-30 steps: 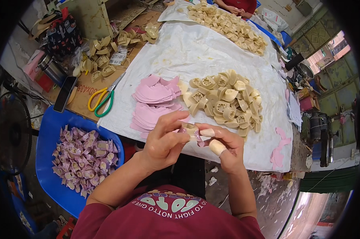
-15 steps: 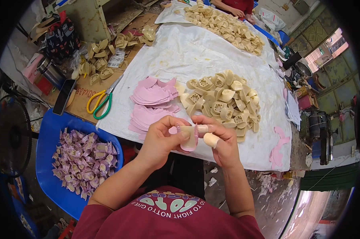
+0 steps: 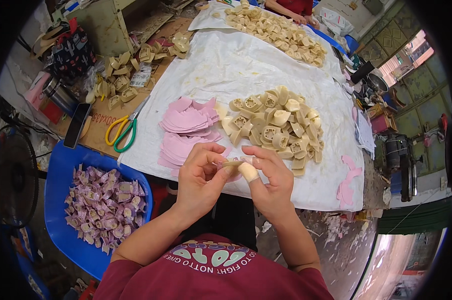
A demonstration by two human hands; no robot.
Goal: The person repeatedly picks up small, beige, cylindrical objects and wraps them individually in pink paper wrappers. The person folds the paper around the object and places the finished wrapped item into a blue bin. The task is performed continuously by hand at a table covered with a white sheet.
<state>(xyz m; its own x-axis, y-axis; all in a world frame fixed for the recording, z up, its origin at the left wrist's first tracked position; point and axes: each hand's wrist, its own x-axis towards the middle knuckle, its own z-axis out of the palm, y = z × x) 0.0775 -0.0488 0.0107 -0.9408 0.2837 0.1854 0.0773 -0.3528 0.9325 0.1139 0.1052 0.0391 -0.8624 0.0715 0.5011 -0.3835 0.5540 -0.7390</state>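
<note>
- A white sheet (image 3: 211,65) covers the table just beyond the grip.
- Between the fingertips sits a small beige piece (image 3: 232,163) with some pink; left hand (image 3: 198,175) and right hand (image 3: 272,186) pinch it from either side, thumbs and fingers nearly closed.
- It looks light and fairly stiff, the pink layer thin and pliable; its ends seem the safest hold.
- Fingers hide most of it; the pink's fit is unclear.
- Beyond the grip: pink cutouts (image 3: 186,120) leftward, beige pile (image 3: 278,125) rightward.
</note>
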